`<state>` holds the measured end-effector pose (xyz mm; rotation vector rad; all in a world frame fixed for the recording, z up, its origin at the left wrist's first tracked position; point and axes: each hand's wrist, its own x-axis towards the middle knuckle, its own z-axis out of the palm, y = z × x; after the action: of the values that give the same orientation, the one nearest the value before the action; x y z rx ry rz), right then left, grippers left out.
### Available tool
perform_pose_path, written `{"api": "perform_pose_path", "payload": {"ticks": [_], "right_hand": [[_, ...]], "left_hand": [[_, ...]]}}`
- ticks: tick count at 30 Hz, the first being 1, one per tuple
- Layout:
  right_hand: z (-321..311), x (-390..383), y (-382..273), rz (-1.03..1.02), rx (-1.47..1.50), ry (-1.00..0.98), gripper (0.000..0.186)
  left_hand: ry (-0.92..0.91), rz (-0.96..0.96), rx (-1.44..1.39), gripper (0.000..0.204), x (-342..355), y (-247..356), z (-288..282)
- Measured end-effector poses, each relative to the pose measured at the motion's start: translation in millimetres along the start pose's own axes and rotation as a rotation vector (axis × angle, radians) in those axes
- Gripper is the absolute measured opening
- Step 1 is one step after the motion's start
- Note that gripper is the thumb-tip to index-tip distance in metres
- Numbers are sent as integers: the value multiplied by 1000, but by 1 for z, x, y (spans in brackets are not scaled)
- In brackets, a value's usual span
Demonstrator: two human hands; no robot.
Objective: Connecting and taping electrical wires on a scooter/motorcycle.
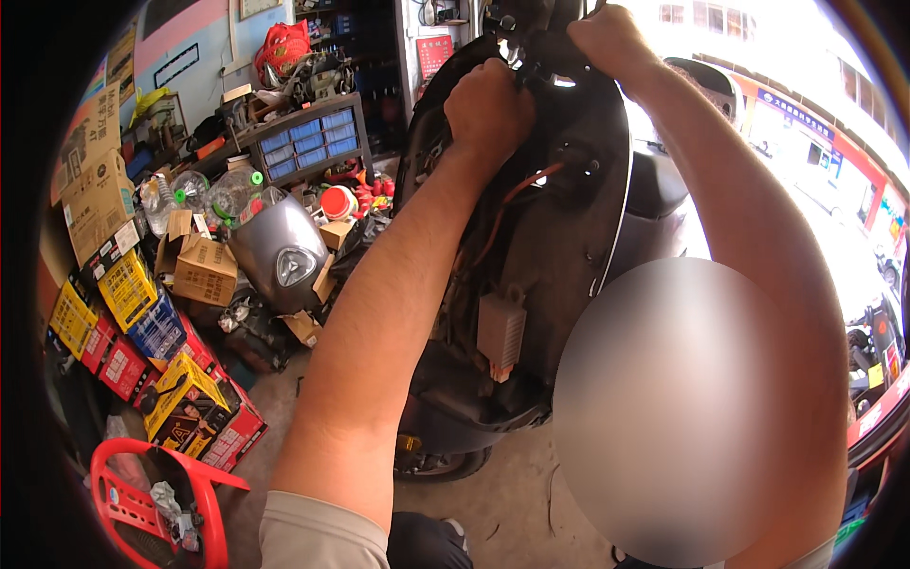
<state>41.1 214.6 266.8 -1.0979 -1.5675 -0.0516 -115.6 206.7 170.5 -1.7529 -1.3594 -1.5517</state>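
Note:
Both my arms reach forward to the upper part of a black scooter front (pixel 540 218) with its inner side exposed. My left hand (pixel 488 112) is closed in a fist at its upper left; whatever lies inside the fingers is hidden. Higher and further right, my right hand (pixel 614 43) is closed at the top dark parts, and I cannot make out what it grips. Below the hands, a grey finned box (pixel 501 327) with an orange-brown connector (pixel 500 373) sits inside the scooter. An orange cable (pixel 517 190) runs down the dark panel. A blurred patch covers the lower right.
Stacked battery-style cartons (pixel 190 403) and a red plastic chair (pixel 209 493) stand at left. Behind them are a grey scooter panel (pixel 289 251), plastic bottles (pixel 232 194) and a blue drawer cabinet (pixel 308 142). Another scooter's dark seat (pixel 654 190) shows beyond, toward the bright street.

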Motion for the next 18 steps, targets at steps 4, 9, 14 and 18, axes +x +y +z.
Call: {"api": "perform_pose_path", "payload": {"ticks": [4, 9, 14, 18], "right_hand": [[-6, 7, 14, -66, 26, -29, 30], [-5, -1, 3, 78, 67, -27, 24], [-8, 0, 10, 69, 204, -71, 24], [-6, 5, 10, 9, 54, 5, 23]], "left_hand": [[69, 145, -29, 22, -2, -2, 3], [95, 225, -56, 26, -3, -10, 5], [131, 330, -32, 22, -3, -11, 10], [149, 397, -9, 20, -1, -12, 13]]}}
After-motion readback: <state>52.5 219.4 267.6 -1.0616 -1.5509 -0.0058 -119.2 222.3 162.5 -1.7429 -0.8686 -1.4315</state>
